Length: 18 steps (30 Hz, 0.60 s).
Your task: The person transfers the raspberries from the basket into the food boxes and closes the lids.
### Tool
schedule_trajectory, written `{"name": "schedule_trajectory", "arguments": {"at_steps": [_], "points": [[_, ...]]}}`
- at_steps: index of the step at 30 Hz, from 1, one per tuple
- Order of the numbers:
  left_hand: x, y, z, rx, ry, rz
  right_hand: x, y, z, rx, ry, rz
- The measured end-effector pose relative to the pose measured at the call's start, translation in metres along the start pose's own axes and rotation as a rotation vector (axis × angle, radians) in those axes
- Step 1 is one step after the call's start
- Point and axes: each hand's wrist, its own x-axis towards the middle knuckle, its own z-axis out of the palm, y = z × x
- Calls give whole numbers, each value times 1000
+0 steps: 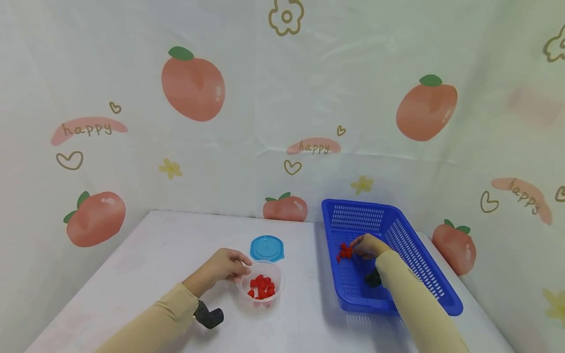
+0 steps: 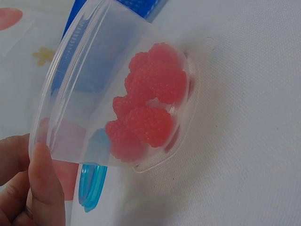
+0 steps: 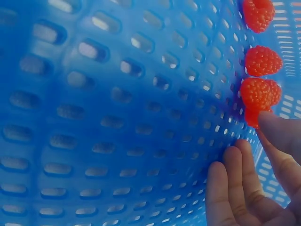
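A white table [image 1: 304, 323] is supporting a blue basket [image 1: 368, 305], which is standing at the right. The left hand [image 1: 222, 267] is gripping the left rim of a clear container [image 1: 278, 273] between thumb and fingers. The right hand [image 1: 368, 246] is reaching inside the basket, pinching one raspberry [image 3: 253, 117] between thumb and forefinger. The container is standing left of the basket, holding several red berries [image 2: 148, 125]. A blue lid [image 1: 267, 248] is lying just on its far side. Loose raspberries [image 3: 263, 61] are resting near the basket's left wall.
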Motion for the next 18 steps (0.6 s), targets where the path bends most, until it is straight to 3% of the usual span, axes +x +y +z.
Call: {"name": "schedule_trajectory", "arguments": {"at_steps": [18], "points": [[0,-1,-1,-15,-17,5,-5,0,-8,23,-10,-24]]}}
